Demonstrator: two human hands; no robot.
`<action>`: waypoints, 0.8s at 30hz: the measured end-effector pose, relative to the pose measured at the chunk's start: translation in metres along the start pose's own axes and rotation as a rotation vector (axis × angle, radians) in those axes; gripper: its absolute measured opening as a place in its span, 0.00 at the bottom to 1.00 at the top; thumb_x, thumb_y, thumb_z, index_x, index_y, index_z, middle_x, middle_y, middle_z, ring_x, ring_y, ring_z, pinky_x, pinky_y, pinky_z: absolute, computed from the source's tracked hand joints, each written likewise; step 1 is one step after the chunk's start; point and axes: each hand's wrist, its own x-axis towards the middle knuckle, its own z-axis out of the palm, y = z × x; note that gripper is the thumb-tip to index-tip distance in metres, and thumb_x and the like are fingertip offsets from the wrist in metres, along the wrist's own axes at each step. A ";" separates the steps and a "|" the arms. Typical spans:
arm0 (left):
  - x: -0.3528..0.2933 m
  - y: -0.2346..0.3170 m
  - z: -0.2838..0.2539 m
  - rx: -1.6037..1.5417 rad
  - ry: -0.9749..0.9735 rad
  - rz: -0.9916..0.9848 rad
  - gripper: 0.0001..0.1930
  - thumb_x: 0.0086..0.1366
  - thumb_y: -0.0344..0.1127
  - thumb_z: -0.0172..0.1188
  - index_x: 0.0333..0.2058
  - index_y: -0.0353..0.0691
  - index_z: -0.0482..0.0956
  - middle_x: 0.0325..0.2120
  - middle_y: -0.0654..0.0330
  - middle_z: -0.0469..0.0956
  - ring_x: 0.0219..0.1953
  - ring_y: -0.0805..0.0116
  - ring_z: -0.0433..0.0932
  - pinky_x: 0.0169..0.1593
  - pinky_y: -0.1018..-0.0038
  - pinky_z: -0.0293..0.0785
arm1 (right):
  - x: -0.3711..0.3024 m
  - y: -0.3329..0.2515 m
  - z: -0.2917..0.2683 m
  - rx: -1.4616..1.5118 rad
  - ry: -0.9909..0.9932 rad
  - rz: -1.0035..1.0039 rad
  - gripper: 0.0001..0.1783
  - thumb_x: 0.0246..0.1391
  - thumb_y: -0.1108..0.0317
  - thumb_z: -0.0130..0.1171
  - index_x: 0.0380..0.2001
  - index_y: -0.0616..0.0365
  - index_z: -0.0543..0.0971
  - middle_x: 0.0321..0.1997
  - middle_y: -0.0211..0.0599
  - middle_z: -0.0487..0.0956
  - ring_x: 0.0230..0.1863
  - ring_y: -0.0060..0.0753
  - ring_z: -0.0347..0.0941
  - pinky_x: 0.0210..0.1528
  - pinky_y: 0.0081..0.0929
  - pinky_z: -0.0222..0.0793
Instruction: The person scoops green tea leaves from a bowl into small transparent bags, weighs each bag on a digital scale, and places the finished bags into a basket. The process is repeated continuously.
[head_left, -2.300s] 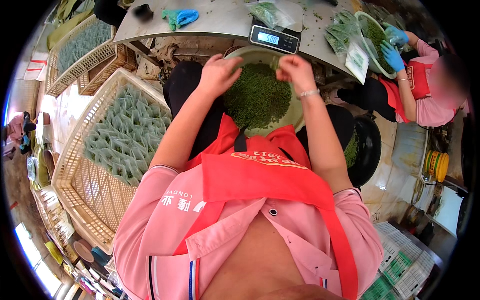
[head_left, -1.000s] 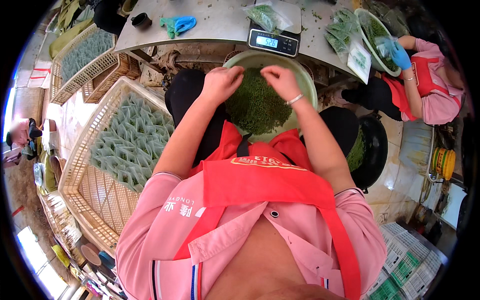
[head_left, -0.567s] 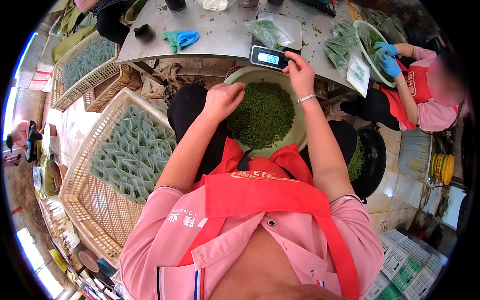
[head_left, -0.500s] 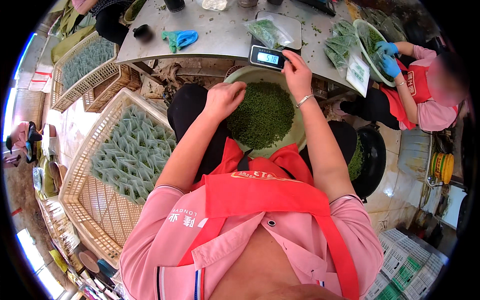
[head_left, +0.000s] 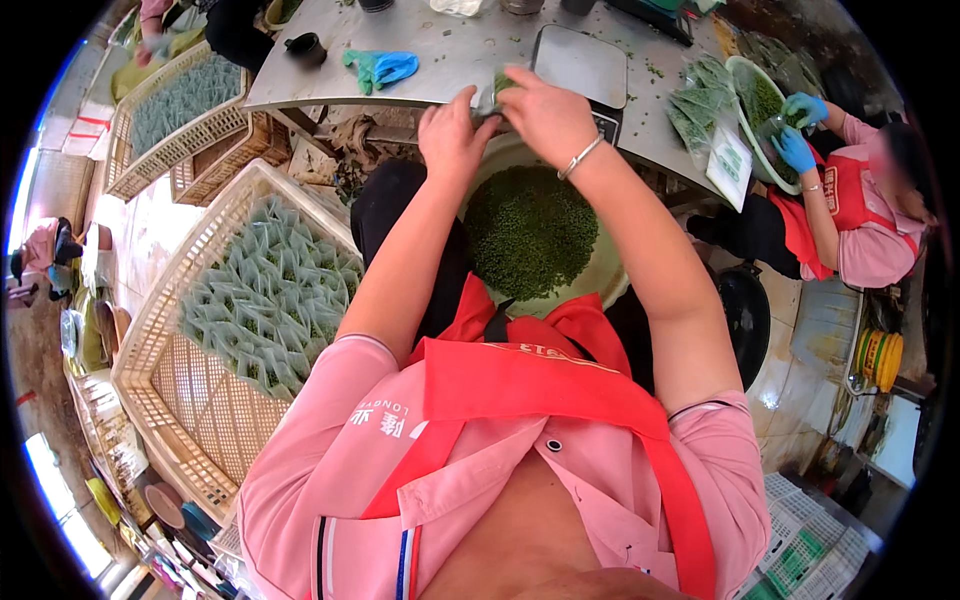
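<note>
Both my hands have closed on a small clear plastic bag (head_left: 487, 103) with green contents, at the table's near edge. My left hand (head_left: 456, 132) pinches one side of it. Wearing a bracelet, my right hand (head_left: 546, 116) grips the other side, its fingers partly covering the bag. Just beyond, the scale (head_left: 580, 66) has a bare metal plate, and my right hand and wrist hide part of its display. Below my hands, between my knees, sits a pale basin (head_left: 609, 262) of small round green grains (head_left: 528, 232) that look like peppercorns.
A cream plastic crate (head_left: 195, 420) at my left holds many filled bags (head_left: 265, 295). Blue and green gloves (head_left: 382, 69) and a black cup (head_left: 305, 49) lie on the metal table (head_left: 440, 60). At right, a gloved co-worker (head_left: 845, 200) handles a bag over another basin (head_left: 742, 95).
The filled bag has left the scale plate and is now between my hands. My right hand has moved left from the scale's display; my left hand has risen to meet it.
</note>
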 end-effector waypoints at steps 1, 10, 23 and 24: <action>-0.002 -0.001 0.001 -0.007 -0.073 -0.094 0.25 0.51 0.45 0.64 0.47 0.45 0.70 0.27 0.58 0.80 0.33 0.59 0.79 0.37 0.65 0.72 | -0.002 -0.012 -0.001 0.001 -0.004 0.021 0.07 0.50 0.65 0.54 0.32 0.48 0.79 0.46 0.26 0.75 0.34 0.38 0.76 0.33 0.33 0.73; -0.010 -0.004 0.005 -0.035 -0.171 -0.120 0.29 0.48 0.47 0.66 0.49 0.49 0.69 0.26 0.56 0.80 0.27 0.56 0.79 0.29 0.63 0.73 | 0.000 -0.007 0.039 0.016 -0.308 0.114 0.09 0.48 0.70 0.50 0.34 0.52 0.75 0.42 0.33 0.76 0.38 0.44 0.75 0.37 0.40 0.72; -0.014 0.007 -0.002 -0.101 -0.298 -0.123 0.24 0.57 0.40 0.57 0.54 0.51 0.68 0.34 0.53 0.79 0.34 0.51 0.78 0.36 0.63 0.74 | -0.031 -0.003 0.029 0.440 -0.176 0.175 0.13 0.50 0.69 0.52 0.40 0.52 0.79 0.39 0.37 0.78 0.36 0.34 0.77 0.39 0.31 0.73; -0.011 0.006 -0.001 -0.120 -0.296 -0.233 0.25 0.57 0.44 0.57 0.53 0.50 0.68 0.32 0.53 0.79 0.34 0.51 0.78 0.37 0.63 0.73 | -0.033 -0.005 -0.006 0.740 -0.198 0.308 0.13 0.51 0.69 0.53 0.40 0.54 0.79 0.38 0.34 0.79 0.35 0.30 0.77 0.40 0.28 0.72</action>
